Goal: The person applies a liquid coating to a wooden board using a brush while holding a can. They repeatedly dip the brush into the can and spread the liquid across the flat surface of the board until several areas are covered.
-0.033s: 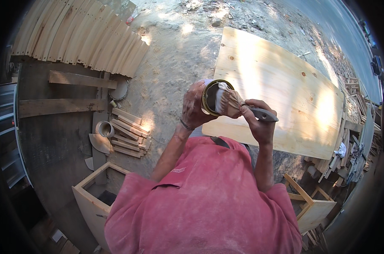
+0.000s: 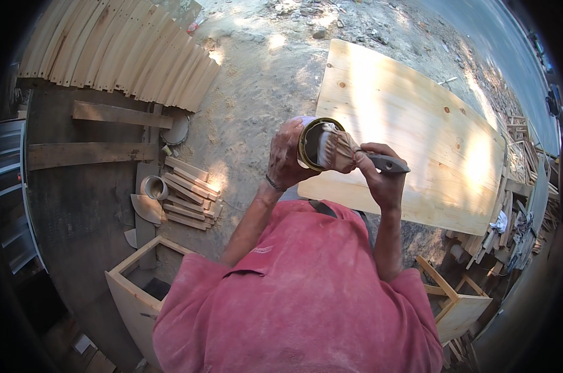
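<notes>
Your left hand (image 2: 286,158) fingers clamp the tin (image 2: 311,144); your right hand (image 2: 381,174) fingers grip the brush (image 2: 350,154), bristles inside. You're loading it; next, lift to the board (image 2: 418,124) beyond.

Not much packaging-wise: just one small round tin (image 2: 312,144) near center, about 12 o'clock from the pink shirt, gold rim, dark inside, pale stuff within, tipped toward the camera and gripped by the left hand (image 2: 286,156). No labels, signs or screens visible.
</notes>
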Available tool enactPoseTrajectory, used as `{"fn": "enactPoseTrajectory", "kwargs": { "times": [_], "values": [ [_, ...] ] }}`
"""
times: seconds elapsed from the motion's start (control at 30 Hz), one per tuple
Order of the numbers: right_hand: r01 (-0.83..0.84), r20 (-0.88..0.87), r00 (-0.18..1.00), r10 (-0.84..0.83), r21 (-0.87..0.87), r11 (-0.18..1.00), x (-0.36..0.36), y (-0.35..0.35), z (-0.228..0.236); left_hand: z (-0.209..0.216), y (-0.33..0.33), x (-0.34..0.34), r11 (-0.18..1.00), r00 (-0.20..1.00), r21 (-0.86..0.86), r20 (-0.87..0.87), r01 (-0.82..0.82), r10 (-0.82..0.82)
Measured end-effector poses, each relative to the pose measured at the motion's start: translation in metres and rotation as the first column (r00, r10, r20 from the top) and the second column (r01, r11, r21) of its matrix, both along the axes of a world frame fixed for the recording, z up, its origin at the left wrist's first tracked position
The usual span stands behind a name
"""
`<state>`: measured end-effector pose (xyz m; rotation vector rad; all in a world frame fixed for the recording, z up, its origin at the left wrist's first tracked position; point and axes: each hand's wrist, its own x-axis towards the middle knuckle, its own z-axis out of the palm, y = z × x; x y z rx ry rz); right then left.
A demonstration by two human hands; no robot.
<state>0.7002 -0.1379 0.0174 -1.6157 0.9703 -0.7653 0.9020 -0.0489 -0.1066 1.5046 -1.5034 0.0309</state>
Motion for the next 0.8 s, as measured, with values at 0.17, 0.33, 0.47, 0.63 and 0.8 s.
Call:
{"fn": "enactPoseTrajectory", "kwargs": {
  "times": [0.17, 0.33, 0.47, 0.63, 0.8],
  "values": [
    [0.096, -0.04, 0.995, -0.091, 0.165, 0.981, 0.042, 0.011, -0.011, 0.008, 0.01, 0.0, 0.997, 0.997, -0.023, 0.036, -0.068, 0.068],
    [-0.034, -0.33, 0.936, -0.124, -0.433, 0.901, 0.077, 0.034, -0.04, 0.008, 0.03, 0.007, 0.983, 0.983, -0.034, 0.031, -0.178, 0.18],
    [0.005, -0.331, 0.934, -0.138, -0.373, 0.928, 0.081, 0.038, -0.04, 0.001, 0.033, 0.006, 0.985, 0.985, 0.013, -0.016, -0.174, 0.174],
    [-0.057, -0.362, 0.928, -0.081, -0.355, 0.933, 0.108, 0.063, -0.033, 0.011, 0.069, 0.029, 0.949, 0.95, -0.043, 0.013, -0.311, 0.312],
    [-0.167, -0.413, 0.911, 0.005, -0.358, 0.919, 0.125, 0.069, -0.032, 0.014, 0.078, 0.037, 0.924, 0.926, -0.077, 0.031, -0.373, 0.377]
  ]
}}
